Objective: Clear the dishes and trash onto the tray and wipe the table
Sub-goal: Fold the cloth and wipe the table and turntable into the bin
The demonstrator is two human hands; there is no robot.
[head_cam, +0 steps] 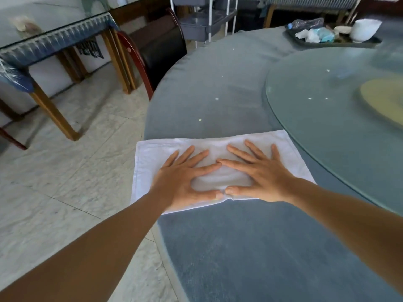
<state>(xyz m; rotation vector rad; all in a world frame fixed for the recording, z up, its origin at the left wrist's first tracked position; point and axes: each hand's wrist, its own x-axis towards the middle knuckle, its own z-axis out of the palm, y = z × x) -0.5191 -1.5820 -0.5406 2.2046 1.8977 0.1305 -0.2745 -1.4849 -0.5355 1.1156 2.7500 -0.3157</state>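
Round table (218, 94), blue-grey cover, pale tiled floor (65, 171) to its left. Nearest: both bare forearms reach out over the table's near edge.

Cloth (152, 158): white, folded to a long rectangle, flat on the table near its left edge. Long axis runs left to right across the person's reach, right end tilted slightly farther away. Left end overhangs the table rim; right corner sits at the edge of the glass turntable (316, 118).

Left hand (185, 177) and right hand (261, 177): both flat, palms down on the cloth, fingers straight and spread, pointing away. Not gripping, only pressing. Index tips meet, thumb tips meet, leaving a patch of cloth framed between them.

Beyond the cloth: a few small pale crumbs (217, 98) scattered on the cover and on the glass.

Far right side of table: dark tray (359, 43) holding crumpled tissue and wrappers (314, 34) and a white bowl (364, 29).

Far left: a dark chair (161, 49) pushed against the table, a wooden side table (54, 44) with blue cloth, a grey cart (205, 20) behind.
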